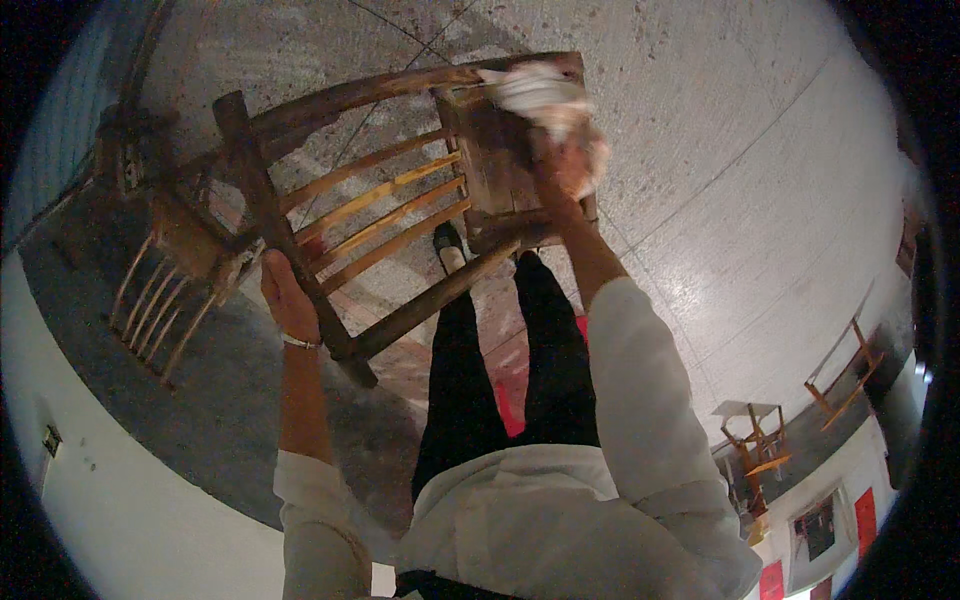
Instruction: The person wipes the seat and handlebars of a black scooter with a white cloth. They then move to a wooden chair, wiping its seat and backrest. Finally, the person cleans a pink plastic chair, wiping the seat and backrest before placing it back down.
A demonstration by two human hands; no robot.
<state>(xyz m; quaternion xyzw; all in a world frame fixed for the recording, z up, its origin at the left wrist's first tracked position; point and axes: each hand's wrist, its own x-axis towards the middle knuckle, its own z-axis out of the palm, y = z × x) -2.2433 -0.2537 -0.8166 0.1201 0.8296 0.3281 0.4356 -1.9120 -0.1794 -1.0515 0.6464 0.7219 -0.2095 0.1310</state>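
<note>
Before me stands a wooden chair (409,292) with a thick dark frame and several lighter slats (381,196) in its back. My left hand (291,296) rests against the chair's top rail, thumb side up, and wears a bracelet at the wrist. At the far right of the chair, over the wooden seat (491,161), my right hand (570,161) holds a white cloth (541,91). The cloth lies across the seat's far corner. Both the right hand and the cloth are blurred. The cloth hides part of the seat.
A second wooden chair (191,244) stands to the left by the grey floor strip. Other wooden chairs (757,442) are at the lower right, near a pale wall with a framed opening (816,529). My feet and dark-trousered legs (555,337) are close below the chair.
</note>
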